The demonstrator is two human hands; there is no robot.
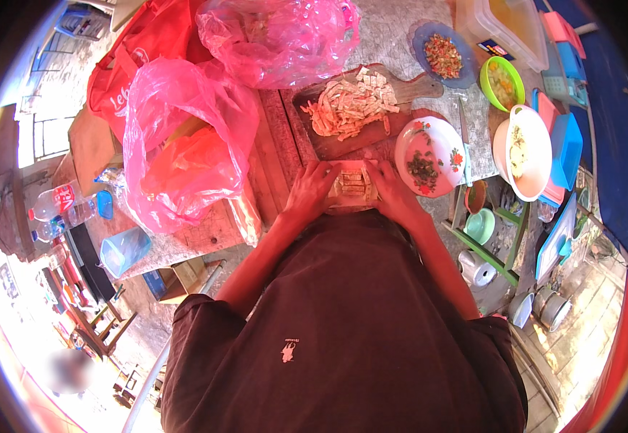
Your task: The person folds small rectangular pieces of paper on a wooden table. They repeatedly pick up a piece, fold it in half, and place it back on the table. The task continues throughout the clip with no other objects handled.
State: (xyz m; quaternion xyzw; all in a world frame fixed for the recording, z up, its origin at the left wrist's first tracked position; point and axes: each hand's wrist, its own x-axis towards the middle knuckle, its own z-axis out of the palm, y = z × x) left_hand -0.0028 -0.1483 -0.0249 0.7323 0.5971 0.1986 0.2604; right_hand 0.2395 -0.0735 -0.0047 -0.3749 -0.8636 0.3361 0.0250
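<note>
Close to my body, at the table's near edge, several pale sliced strips of food (353,183) lie in a small light-coloured wrapper or tray; which of the two I cannot tell. My left hand (314,187) grips its left side, and my right hand (387,187) grips its right side. Just beyond, a wooden cutting board (341,142) bears a heap of cut strips (352,103), pale at the top and orange-tinted lower left. A white floral enamel-look plate (444,135) with chopped green pieces (422,166) stands right beside my right hand.
Pink plastic bags (184,108) cover the table's left part. A knife (465,140) lies right of the floral plate. Further right stand a blue plate (444,32) of chopped food, a green bowl (517,89) and a white basin (541,146). A blue pitcher (124,251) lies at the left edge.
</note>
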